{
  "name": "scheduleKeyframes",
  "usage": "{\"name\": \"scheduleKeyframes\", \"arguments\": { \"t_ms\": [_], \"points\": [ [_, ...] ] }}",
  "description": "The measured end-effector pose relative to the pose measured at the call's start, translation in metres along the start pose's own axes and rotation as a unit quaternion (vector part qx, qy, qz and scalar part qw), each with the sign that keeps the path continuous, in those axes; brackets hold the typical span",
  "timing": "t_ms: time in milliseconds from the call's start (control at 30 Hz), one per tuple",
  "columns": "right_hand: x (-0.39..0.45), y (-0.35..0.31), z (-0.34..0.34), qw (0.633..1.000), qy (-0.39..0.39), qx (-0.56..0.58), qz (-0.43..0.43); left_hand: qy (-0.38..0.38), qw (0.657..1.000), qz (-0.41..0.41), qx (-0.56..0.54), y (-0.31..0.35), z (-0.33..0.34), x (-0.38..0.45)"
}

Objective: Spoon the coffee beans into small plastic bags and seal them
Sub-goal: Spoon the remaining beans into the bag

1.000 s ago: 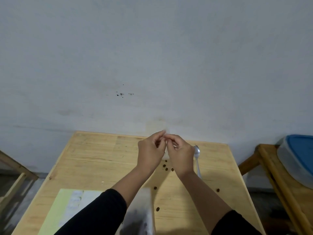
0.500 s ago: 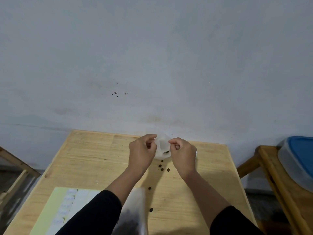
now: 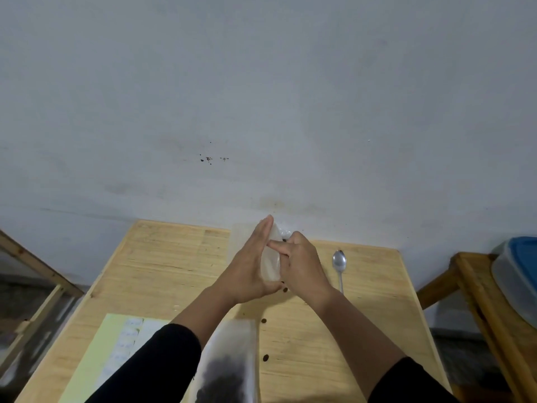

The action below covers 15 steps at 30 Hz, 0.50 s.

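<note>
A small clear plastic bag [image 3: 271,264] stands between my two hands above the far middle of the wooden table [image 3: 162,266]. My left hand [image 3: 251,267] lies flat against its left side with fingers straight. My right hand [image 3: 299,264] holds its right side, fingers curled and a fingertip pressing across the bag. A metal spoon [image 3: 339,267] lies on the table just right of my right hand. A large clear bag of dark coffee beans [image 3: 229,367] stands near me at the bottom. Several loose beans [image 3: 263,321] lie on the wood.
A pale green sheet with white labels [image 3: 116,350] lies at the table's near left. A second wooden stand at the right carries a clear tub with a blue lid [image 3: 517,274]. A wooden frame [image 3: 35,266] stands at the left. The grey wall is right behind the table.
Both hands pinched the small bag's top edge before. Now my left hand has flattened against the bag's side and the right presses it from the other side; the spoon is uncovered.
</note>
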State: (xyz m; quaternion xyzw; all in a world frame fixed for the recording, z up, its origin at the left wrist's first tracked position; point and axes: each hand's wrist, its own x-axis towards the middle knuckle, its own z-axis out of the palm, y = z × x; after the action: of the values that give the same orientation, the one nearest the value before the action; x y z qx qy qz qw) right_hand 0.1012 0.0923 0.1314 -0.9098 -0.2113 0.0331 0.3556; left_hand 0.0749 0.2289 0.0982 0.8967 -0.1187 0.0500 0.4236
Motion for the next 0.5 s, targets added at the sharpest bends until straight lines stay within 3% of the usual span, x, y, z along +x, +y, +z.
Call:
{"name": "scheduleKeyframes", "arguments": {
  "t_ms": [100,267,367,433,500],
  "points": [
    [0.000,-0.001,0.002,0.999,-0.038,0.012,-0.003,0.081,0.997,0.007,0.010,-0.009,0.001,-0.003],
    [-0.001,0.005,0.005,1.000,0.015,0.004,0.007,0.141,0.990,-0.010,-0.004,-0.014,0.002,-0.010],
    [-0.005,0.013,0.006,0.991,0.091,0.097,0.006,0.186,0.981,-0.051,-0.009,-0.021,0.005,-0.013],
    [-0.011,0.032,0.006,0.977,0.156,0.129,0.071,0.206,0.976,-0.077,0.006,-0.027,0.006,-0.017],
    [-0.020,0.063,0.012,0.959,0.236,0.087,0.132,0.211,0.972,-0.096,0.019,-0.030,0.007,-0.020]
  ]
}}
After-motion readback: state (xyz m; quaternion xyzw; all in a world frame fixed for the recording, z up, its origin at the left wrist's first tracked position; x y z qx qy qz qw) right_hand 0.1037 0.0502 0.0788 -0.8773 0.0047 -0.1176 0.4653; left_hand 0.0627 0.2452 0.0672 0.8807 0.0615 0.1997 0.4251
